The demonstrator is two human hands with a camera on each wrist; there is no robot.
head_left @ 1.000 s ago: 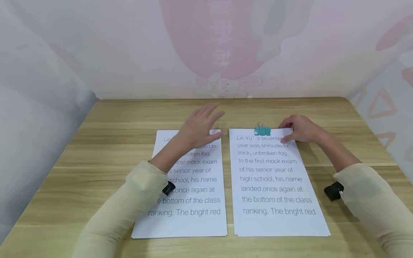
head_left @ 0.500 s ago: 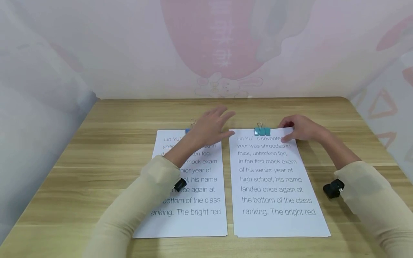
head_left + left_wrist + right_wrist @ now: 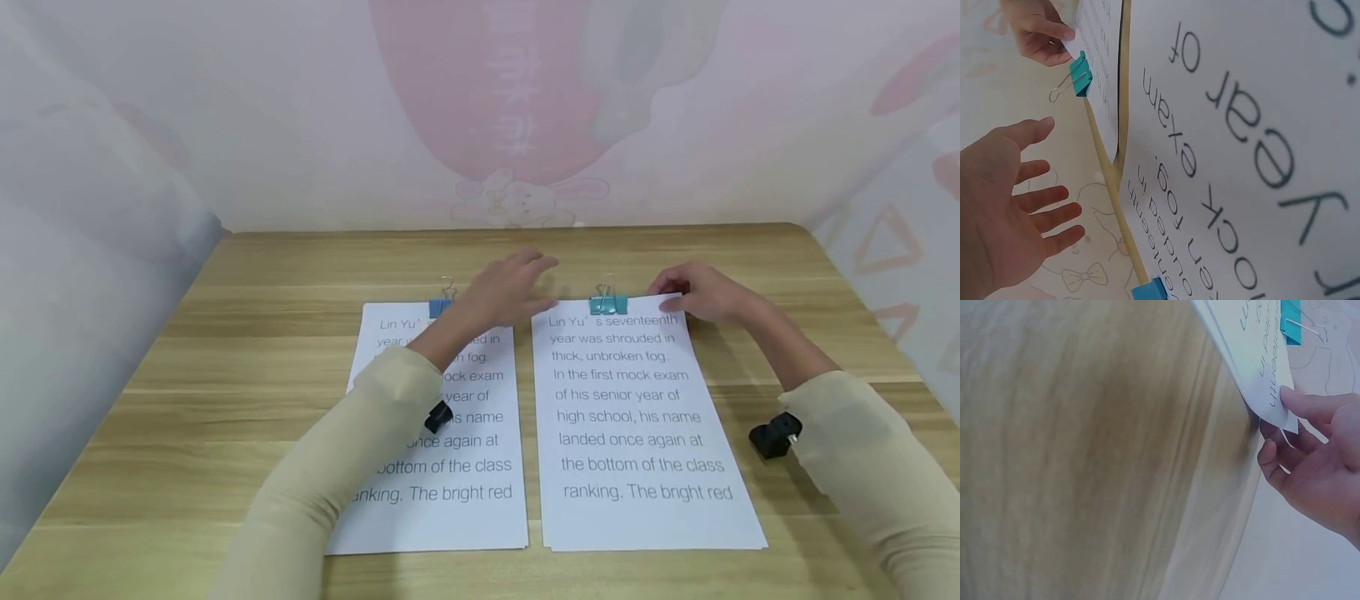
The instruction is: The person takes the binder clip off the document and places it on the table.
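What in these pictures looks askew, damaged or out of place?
Little stands out. Both paper stacks lie flat, each with a binder clip on its top edge. Only the right stack's far right corner is lifted, pinched by the right hand. The left hand hovers open between the clips.

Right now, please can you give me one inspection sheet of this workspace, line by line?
Surface: wooden table, bare around the papers.
Job's things: left paper stack with blue clip; right paper stack with teal clip.
Clutter: nothing seen.
Grips: left hand open above the left stack's top; right hand pinches the right stack's top corner.
Cables: nothing seen.
Surroundings: pale printed walls on three sides.
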